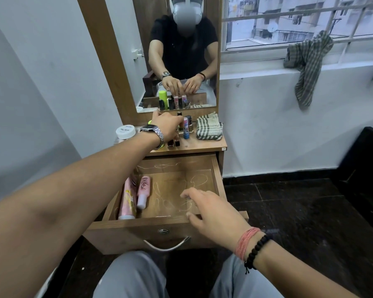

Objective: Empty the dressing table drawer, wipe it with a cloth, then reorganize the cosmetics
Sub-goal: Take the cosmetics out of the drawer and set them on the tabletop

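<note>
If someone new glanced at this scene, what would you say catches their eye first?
Probably the open drawer, its scribbled wooden floor bare except for two pink bottles lying along its left side. Next, the left hand reaching among the small cosmetics crowded on the tabletop below the mirror, beside a folded checked cloth. The right hand hovers over the drawer's front edge.

The left hand (167, 125) hides whichever cosmetic its fingertips touch.

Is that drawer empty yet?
Not yet. The drawer is pulled open with two pink bottles lying at its left side.
</note>
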